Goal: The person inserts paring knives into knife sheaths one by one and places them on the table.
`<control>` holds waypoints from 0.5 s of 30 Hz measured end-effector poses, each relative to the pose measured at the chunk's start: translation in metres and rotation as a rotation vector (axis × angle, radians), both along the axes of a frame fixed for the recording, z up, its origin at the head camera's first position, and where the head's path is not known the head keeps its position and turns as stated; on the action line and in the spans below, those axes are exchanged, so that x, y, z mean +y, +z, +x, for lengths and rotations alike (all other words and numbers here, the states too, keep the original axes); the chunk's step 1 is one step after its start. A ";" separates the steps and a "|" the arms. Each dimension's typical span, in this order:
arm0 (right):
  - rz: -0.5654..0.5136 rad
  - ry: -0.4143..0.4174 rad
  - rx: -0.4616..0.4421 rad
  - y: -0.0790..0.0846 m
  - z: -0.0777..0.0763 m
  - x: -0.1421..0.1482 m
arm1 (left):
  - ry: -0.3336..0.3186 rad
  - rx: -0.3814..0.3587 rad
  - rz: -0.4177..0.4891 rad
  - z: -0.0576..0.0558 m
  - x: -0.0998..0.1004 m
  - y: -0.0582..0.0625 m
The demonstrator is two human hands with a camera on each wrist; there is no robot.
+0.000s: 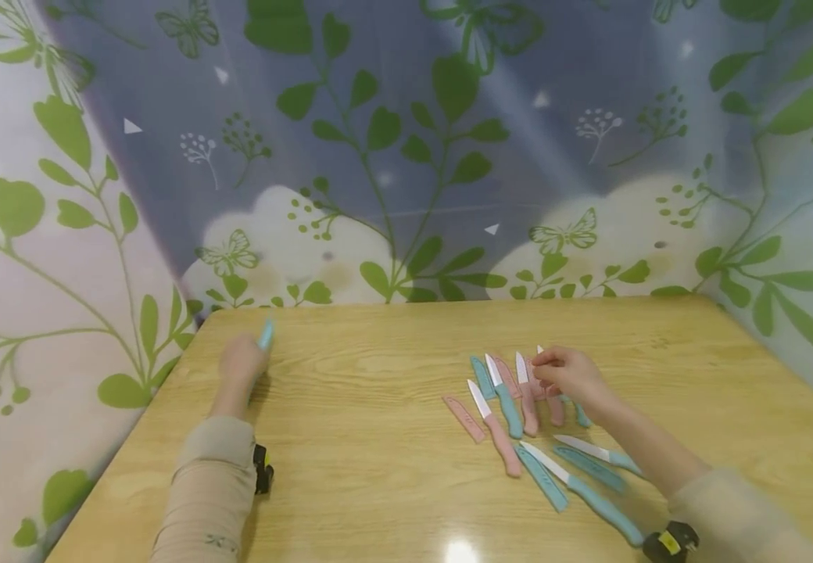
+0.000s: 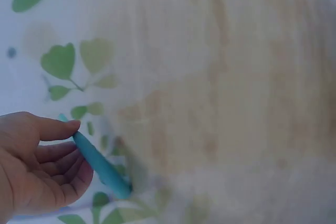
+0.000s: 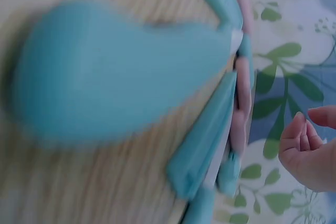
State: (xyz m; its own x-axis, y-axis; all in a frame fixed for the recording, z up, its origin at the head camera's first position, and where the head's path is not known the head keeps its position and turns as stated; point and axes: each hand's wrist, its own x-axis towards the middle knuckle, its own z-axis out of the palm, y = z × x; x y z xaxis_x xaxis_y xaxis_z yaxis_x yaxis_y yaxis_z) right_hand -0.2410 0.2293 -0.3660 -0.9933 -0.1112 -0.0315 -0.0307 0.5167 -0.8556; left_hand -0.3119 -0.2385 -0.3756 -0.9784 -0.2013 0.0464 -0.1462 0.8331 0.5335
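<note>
Blue handle sits in the left grip, pinched between the thumb and the bent fingers, with its rounded end sticking out past them; in the head view it shows on the right, far side of that hand. Both are above the far left part of the wooden counter, well apart from the knives on the right. Whether a blade continues behind the palm cannot be told.

Over on the right, the right grip is above the far part of a group of 5 knives, its fingers loosely bent, with nothing visible between them in the right wrist view. Whether a fingertip touches anything below cannot be told.

In that group, from left to right, lie a pink knife, a blue knife, a second pink knife, and then 2 more handles, 1 pink and 1 blue, partly hidden by the hand. White blades point far. A pink sheath lies left of the leftmost knife, and a blue sheath lies farther back.

Nearer, a large blue knife lies slantwise beside its blue sheath, and a smaller blue knife lies to its right, under the right forearm.
</note>
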 end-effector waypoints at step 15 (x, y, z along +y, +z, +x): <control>0.369 -0.059 0.068 -0.006 -0.001 0.054 | -0.032 -0.111 -0.082 -0.003 -0.007 -0.008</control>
